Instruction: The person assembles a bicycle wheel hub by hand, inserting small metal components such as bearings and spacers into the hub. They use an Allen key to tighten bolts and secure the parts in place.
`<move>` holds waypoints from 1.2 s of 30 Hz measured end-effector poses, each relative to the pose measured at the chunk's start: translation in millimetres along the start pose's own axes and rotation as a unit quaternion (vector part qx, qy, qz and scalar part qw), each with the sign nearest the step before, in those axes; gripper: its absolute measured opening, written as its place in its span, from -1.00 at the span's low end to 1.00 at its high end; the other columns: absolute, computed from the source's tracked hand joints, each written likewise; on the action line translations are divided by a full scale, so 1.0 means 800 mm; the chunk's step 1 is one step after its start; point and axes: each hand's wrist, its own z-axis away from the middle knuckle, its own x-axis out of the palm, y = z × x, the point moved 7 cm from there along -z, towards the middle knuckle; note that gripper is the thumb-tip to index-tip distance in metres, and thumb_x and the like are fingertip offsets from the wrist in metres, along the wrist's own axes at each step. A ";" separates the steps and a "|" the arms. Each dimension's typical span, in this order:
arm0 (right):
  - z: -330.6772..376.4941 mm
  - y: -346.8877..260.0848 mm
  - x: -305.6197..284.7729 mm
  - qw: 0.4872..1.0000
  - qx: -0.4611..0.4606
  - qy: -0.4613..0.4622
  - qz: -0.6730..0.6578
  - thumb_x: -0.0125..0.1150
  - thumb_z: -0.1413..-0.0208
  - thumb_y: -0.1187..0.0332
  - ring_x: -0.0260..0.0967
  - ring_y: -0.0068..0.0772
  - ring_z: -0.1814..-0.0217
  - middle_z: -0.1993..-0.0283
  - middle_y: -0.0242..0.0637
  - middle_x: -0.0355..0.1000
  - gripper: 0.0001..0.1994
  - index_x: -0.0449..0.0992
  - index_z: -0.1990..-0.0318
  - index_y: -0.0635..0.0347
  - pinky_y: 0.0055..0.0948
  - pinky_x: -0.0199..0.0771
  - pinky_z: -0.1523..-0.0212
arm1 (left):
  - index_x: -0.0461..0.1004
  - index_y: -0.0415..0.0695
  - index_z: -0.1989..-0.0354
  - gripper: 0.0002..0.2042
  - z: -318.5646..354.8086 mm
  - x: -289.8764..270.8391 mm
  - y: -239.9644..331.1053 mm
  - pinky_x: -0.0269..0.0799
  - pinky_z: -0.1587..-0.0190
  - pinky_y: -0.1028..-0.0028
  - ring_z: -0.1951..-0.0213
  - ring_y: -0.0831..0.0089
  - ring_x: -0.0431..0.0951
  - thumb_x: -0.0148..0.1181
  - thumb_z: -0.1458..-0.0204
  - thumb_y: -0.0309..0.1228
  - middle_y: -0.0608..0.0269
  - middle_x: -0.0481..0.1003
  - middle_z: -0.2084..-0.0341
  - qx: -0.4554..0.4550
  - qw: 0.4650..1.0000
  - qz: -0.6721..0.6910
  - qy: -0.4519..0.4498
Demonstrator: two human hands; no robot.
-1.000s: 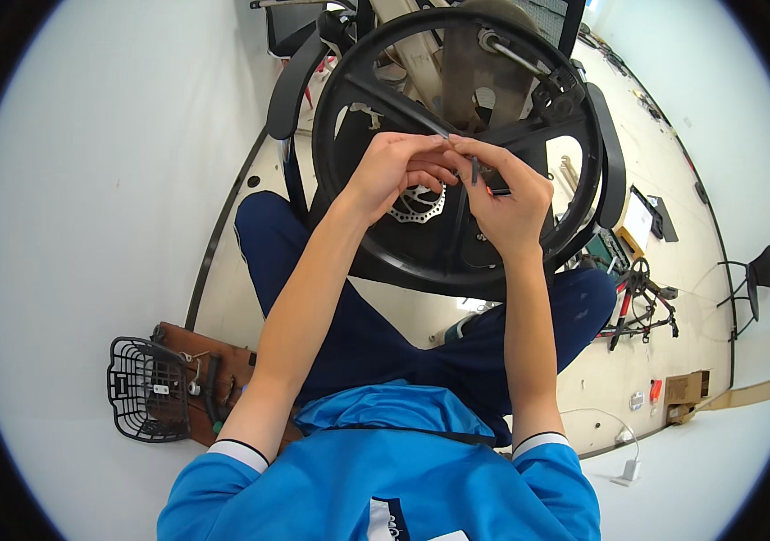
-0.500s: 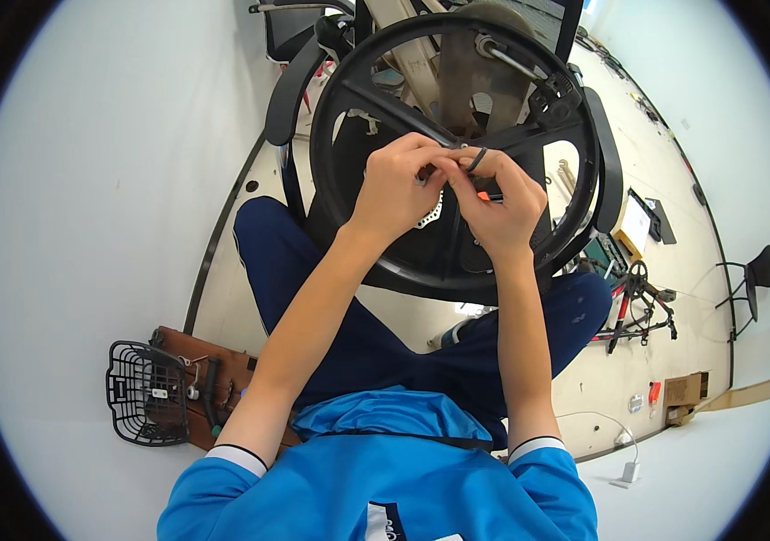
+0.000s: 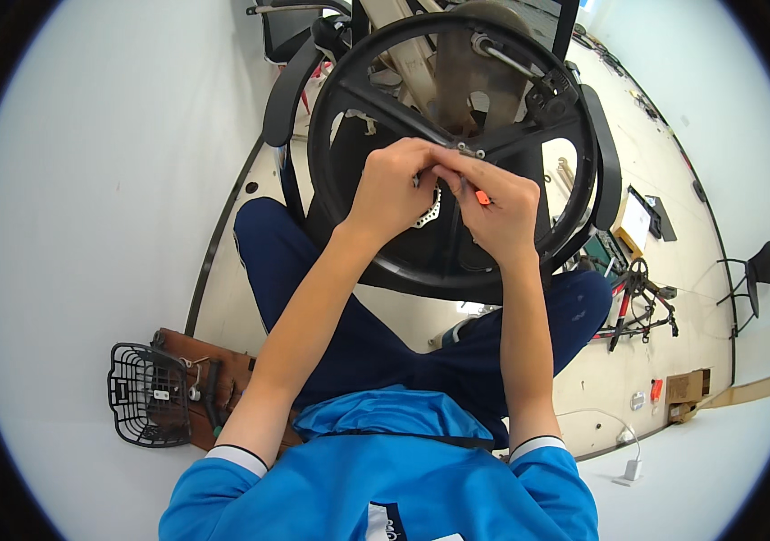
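2 hands (image 3: 394, 194) (image 3: 502, 212), each grip clamped at black wheel (image 3: 376, 243) hub, above cream floor (image 3: 601, 397).

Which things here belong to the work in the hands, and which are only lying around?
In the work:
- left hand, on the hub area
- right hand, holding a small orange-tipped tool
- black spoked wheel
- silver disc rotor at the hub

Lying about:
- black wire basket
- brown wooden board
- cardboard box
- bicycle parts on the floor
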 end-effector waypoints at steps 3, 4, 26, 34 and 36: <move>0.003 0.001 -0.004 1.000 0.012 0.014 0.006 0.46 0.11 0.59 0.64 -0.37 0.38 0.34 -0.20 0.65 -0.80 0.72 0.26 0.22 -0.53 0.59 0.35 | 0.66 -0.21 0.25 -0.73 0.006 -0.003 0.003 0.58 0.25 0.43 0.31 0.22 0.69 0.25 0.19 -0.70 0.13 0.66 0.32 0.001 1.000 0.010 0.022; 0.002 0.001 -0.005 1.000 0.019 0.022 0.004 0.47 0.13 0.59 0.63 -0.39 0.41 0.37 -0.21 0.64 -0.82 0.72 0.30 0.23 -0.54 0.57 0.38 | 0.66 -0.21 0.26 -0.72 0.006 -0.006 0.008 0.58 0.25 0.43 0.31 0.23 0.69 0.25 0.19 -0.71 0.14 0.66 0.31 0.015 0.999 0.011 0.044; -0.013 0.012 -0.006 0.995 0.078 0.013 -0.058 0.53 0.15 0.56 0.62 -0.44 0.29 0.34 -0.25 0.64 -0.76 0.68 0.26 0.29 -0.54 0.58 0.20 | 0.64 -0.24 0.29 -0.81 0.002 -0.010 0.012 0.57 0.27 0.41 0.35 0.22 0.66 0.30 0.12 -0.68 0.15 0.65 0.38 0.015 0.998 0.030 0.058; -0.016 -0.002 -0.002 0.995 0.055 -0.047 -0.074 0.31 -0.02 0.66 0.65 -0.31 0.19 0.20 -0.18 0.66 -0.75 0.69 0.14 0.25 -0.46 0.60 0.11 | 0.61 -0.29 0.21 -0.78 0.001 -0.006 0.009 0.56 0.21 0.32 0.24 0.10 0.62 0.24 0.08 -0.72 0.05 0.61 0.29 0.062 0.998 -0.002 -0.001; -0.016 -0.004 -0.002 0.995 0.052 -0.048 -0.067 0.32 0.01 0.66 0.65 -0.28 0.23 0.23 -0.18 0.65 -0.76 0.69 0.16 0.25 -0.46 0.61 0.14 | 0.63 -0.25 0.19 -0.76 0.003 -0.004 0.007 0.56 0.18 0.30 0.21 0.10 0.61 0.26 0.08 -0.69 0.07 0.61 0.28 0.062 0.998 -0.004 -0.011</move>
